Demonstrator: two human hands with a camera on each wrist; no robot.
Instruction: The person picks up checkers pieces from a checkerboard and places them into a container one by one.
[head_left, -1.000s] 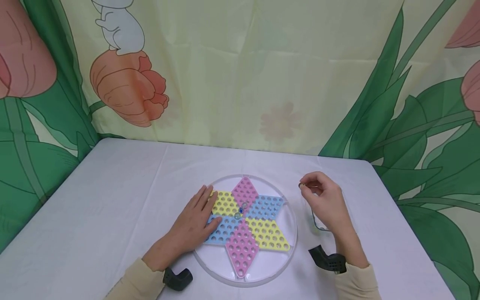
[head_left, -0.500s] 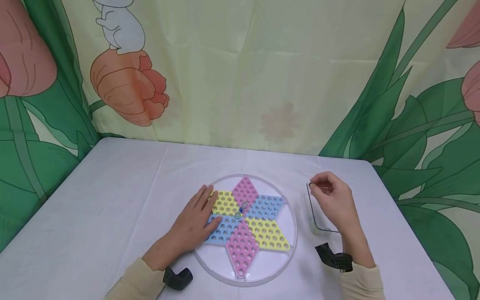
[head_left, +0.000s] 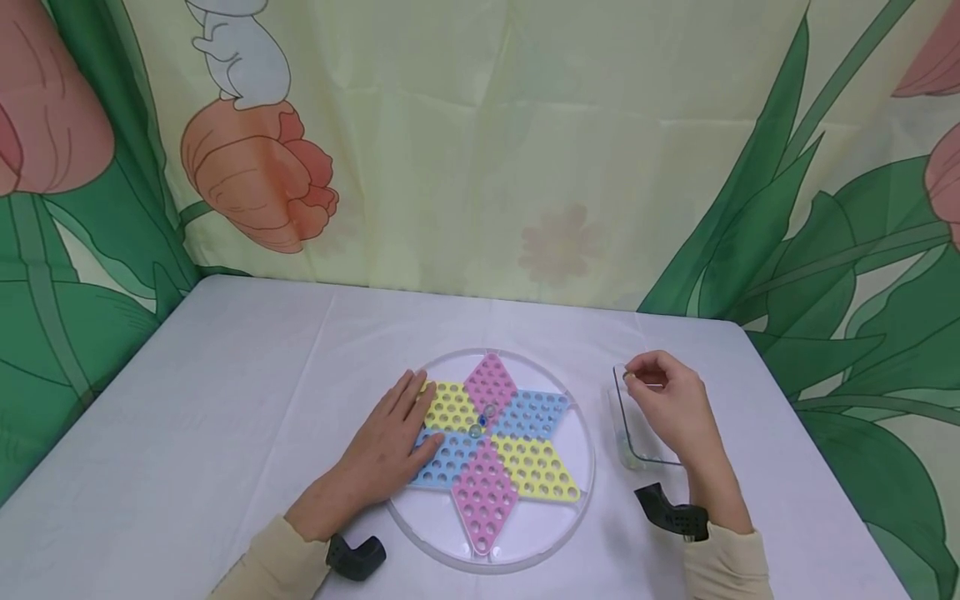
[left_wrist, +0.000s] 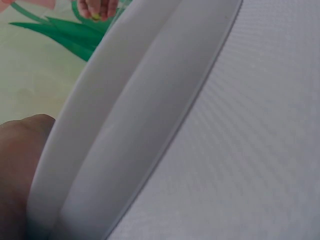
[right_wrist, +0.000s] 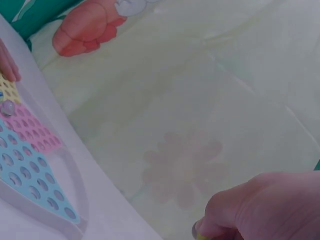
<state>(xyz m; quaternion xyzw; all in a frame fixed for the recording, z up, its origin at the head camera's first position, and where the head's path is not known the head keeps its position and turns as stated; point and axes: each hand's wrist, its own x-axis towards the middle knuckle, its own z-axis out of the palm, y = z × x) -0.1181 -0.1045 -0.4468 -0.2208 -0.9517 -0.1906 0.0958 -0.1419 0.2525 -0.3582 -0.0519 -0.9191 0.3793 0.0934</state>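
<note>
A round Chinese checkers board with a pink, yellow and blue star lies on the table. My left hand rests flat on its left side, fingers straight over the yellow and blue points. Several marbles sit near the star's centre. To the right, my right hand pinches a small marble with yellow in it between thumb and fingertips. That hand is over a clear rectangular box, hiding much of it. In the left wrist view, the board's white rim fills the middle.
A white cloth covers the table. Behind it hangs a curtain printed with flowers, leaves and a rabbit. Each wrist wears a black camera mount, one on the left and one on the right.
My right hand has moved a little to the right, over the clear box, still pinching the marble. More of the box's left side shows. My left hand has stayed put.
</note>
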